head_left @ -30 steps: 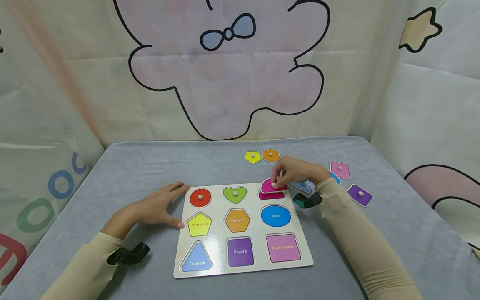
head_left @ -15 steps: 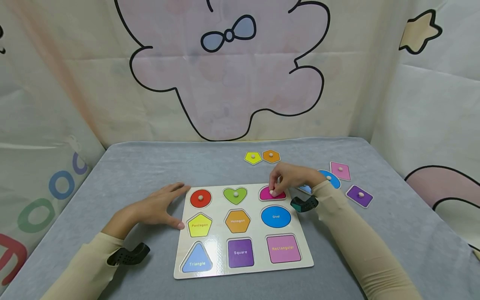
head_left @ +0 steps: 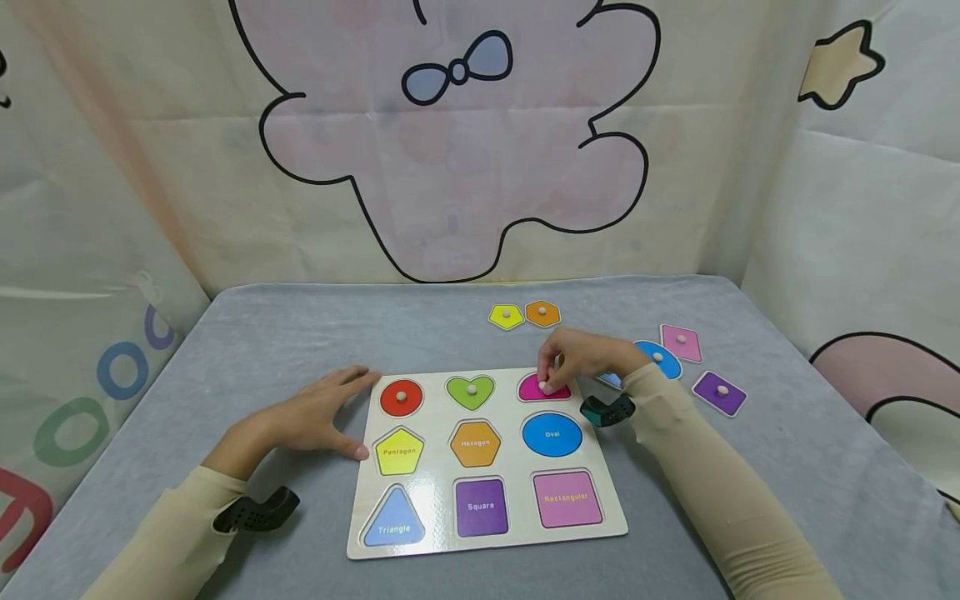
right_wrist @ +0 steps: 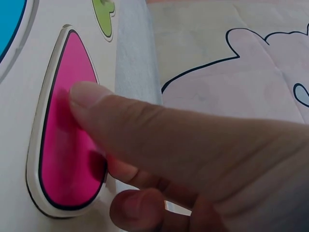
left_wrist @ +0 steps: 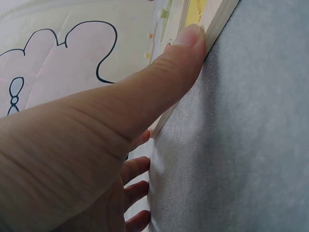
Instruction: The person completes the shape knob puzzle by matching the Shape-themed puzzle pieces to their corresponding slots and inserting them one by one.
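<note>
A white wooden puzzle board (head_left: 519,504) with coloured, labelled shape recesses lies on the table. At its top right corner my right hand (head_left: 587,353) pinches the knob of a magenta half-round puzzle piece (head_left: 531,389). In the right wrist view that piece (right_wrist: 60,159) sits in its recess, and the thumb hides the knob. My left hand (head_left: 311,415) rests at the board's left edge with its fingers spread. Its thumb (left_wrist: 166,72) touches the edge in the left wrist view. A red round piece (head_left: 390,398) and a green heart piece (head_left: 459,388) sit in the top row.
Behind the board lie a yellow pentagon piece (head_left: 498,317) and an orange hexagon piece (head_left: 534,317). To the right are a blue oval piece (head_left: 667,362), a pink piece (head_left: 682,350) and a purple piece (head_left: 716,402). A blue piece (head_left: 609,380) is partly hidden by my right hand.
The magenta piece, tilted above its recess a second ago, has come down into it with my right hand. My left hand has stayed in place.
</note>
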A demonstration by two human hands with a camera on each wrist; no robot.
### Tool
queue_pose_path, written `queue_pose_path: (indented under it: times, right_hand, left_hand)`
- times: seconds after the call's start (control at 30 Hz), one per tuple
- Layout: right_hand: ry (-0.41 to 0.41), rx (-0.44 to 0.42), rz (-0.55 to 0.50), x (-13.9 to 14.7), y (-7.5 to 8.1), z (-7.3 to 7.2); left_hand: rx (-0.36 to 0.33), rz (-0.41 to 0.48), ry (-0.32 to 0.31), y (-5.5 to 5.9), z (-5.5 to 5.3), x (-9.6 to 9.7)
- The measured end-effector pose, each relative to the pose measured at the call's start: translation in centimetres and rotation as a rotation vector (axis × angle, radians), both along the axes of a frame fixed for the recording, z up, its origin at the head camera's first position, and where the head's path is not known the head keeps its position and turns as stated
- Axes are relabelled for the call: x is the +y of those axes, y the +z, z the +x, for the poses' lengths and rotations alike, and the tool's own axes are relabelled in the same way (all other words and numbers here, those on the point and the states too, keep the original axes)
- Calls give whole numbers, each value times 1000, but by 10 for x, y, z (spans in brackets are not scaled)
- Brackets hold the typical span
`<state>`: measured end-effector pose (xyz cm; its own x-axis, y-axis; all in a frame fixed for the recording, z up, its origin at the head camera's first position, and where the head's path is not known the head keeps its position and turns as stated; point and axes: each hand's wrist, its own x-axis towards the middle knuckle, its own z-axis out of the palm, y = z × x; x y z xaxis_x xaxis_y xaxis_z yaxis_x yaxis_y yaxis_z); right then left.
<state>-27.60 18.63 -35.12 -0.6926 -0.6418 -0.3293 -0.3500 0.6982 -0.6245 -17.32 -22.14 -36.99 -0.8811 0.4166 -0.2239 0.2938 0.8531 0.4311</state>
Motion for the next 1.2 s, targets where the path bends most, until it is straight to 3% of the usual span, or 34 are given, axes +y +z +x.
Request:
queue_pose_path:
  times: [0.8,1.2]
  right_hand:
    - [-39,-7,34,1,2,-3]
    - [-62,8,-17,4,6,-6]
  left_hand:
    - [-2,-1,1,-2,-1,-1]
    - [2,-1,-3,-3,-2,-1]
